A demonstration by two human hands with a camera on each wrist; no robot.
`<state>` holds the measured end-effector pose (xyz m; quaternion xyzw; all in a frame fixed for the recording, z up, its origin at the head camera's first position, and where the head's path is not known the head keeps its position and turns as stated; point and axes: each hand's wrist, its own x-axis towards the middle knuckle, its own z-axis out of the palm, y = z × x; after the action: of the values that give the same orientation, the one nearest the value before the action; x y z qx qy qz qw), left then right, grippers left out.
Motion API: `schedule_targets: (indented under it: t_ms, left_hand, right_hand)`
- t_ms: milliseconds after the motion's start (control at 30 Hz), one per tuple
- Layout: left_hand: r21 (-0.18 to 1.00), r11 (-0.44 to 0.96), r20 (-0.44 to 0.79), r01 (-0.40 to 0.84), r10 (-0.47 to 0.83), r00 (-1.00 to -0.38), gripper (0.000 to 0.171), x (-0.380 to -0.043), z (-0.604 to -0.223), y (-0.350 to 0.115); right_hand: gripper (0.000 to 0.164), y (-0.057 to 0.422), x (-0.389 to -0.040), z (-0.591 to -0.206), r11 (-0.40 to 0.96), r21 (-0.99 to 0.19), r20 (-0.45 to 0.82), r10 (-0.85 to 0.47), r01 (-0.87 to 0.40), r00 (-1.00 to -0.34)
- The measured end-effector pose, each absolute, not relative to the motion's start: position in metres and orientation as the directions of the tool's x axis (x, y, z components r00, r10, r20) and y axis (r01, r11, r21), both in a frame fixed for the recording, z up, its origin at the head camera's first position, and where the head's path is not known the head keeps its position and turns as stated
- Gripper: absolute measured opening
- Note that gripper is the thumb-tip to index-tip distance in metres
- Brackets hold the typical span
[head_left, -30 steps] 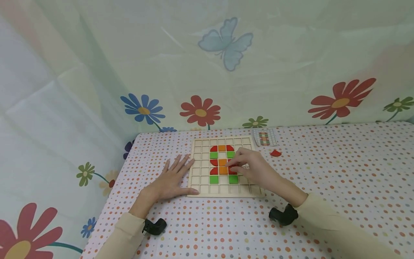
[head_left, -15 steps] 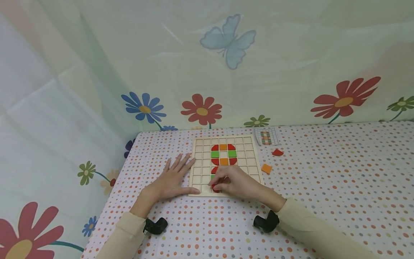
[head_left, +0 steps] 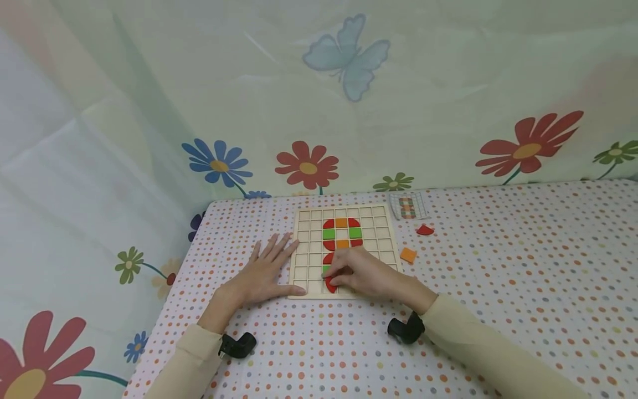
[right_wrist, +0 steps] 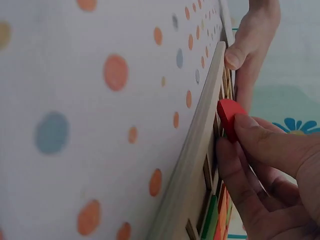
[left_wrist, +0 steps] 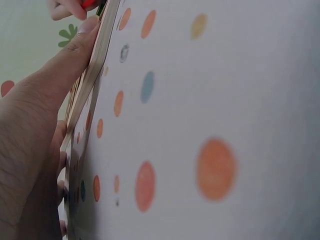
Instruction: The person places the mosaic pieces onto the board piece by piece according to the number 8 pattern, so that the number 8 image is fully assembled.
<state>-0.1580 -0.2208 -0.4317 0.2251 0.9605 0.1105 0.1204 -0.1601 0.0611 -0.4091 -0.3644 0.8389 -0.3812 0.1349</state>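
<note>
My right hand (head_left: 366,272) pinches a red quarter-round piece (right_wrist: 229,116) between thumb and fingers, over the near rows of a gridded wooden board (head_left: 304,254). In the right wrist view the piece is tilted against the board's cells. My left hand (head_left: 266,275) lies spread at the board's left edge, its thumb (left_wrist: 75,52) on the near left corner. Several red, orange and green pieces sit in the grid, among them a green square (head_left: 354,233) and an orange square (head_left: 341,223). My right hand hides some near cells.
Right of the board, an orange square (head_left: 408,255) and a red quarter-round (head_left: 425,230) lie loose on the dotted tablecloth (head_left: 498,266). A printed pattern card (head_left: 407,206) lies by the board's far right corner. A flowered curtain (head_left: 448,111) hangs behind the table.
My right hand has moved left and nearer from the board's middle, and a red piece now shows in its fingers. The loose orange square came into view. My left hand stayed put.
</note>
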Motion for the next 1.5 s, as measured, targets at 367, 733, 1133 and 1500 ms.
schedule_targets:
  t_ms: [367, 733, 1133, 1500]
  left_hand:
    - [0.263, 0.874, -0.179, 0.409, 0.46, -0.87, 0.111, -0.161, -0.429, -0.22]
    - [0.259, 0.877, -0.164, 0.405, 0.453, -0.876, 0.11, -0.162, -0.426, -0.22]
    - [0.284, 0.875, -0.172, 0.392, 0.449, -0.877, 0.108, -0.159, -0.431, -0.223]
    - [0.272, 0.877, -0.177, 0.397, 0.451, -0.875, 0.11, -0.158, -0.433, -0.22]
  right_hand:
    - [0.018, 0.058, -0.162, -0.406, 0.449, -0.719, 0.037, -0.738, -0.531, -0.674]
    - [0.014, 0.056, -0.161, -0.407, 0.457, -0.665, 0.088, -0.738, -0.591, -0.669]
    - [0.016, 0.063, -0.143, -0.409, 0.47, -0.671, 0.161, -0.663, -0.574, -0.731]
    - [0.028, 0.135, -0.138, -0.402, 0.712, -0.568, 0.264, -0.318, -0.413, -0.911]
